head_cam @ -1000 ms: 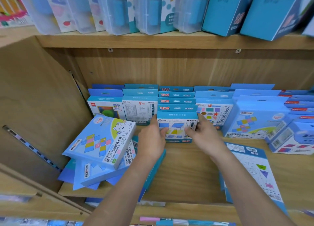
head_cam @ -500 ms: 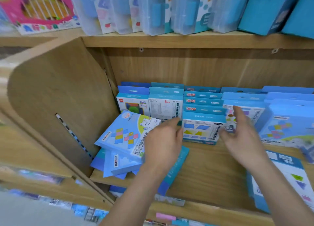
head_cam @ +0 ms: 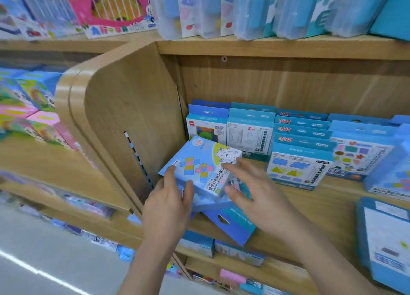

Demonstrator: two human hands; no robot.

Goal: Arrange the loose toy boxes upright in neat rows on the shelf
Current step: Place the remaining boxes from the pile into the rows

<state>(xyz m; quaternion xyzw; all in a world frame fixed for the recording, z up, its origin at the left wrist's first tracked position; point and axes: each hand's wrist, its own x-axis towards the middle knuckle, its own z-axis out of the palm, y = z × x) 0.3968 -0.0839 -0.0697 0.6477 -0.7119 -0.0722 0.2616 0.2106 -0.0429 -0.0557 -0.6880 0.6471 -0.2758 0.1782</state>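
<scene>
A light blue toy box with a white bear and coloured squares (head_cam: 199, 161) lies tilted on top of a loose pile at the left end of the wooden shelf (head_cam: 310, 212). Under it a blue box with a hang hole (head_cam: 230, 226) sticks out over the shelf's front edge. My left hand (head_cam: 168, 206) touches the bear box's lower left edge with thumb and forefinger. To its right, my right hand (head_cam: 255, 195) has its fingers spread at the box's right side. Upright blue boxes stand in rows behind, the front one showing triangles (head_cam: 297, 168).
A curved wooden side panel (head_cam: 124, 121) closes the shelf on the left. Another blue box (head_cam: 386, 239) lies flat at the right front. Clear plastic cases (head_cam: 255, 8) line the shelf above, and more boxes (head_cam: 237, 252) fill the shelf below.
Both hands left the upright triangle box and moved left to the tilted bear box on the pile. The view swung left as well.
</scene>
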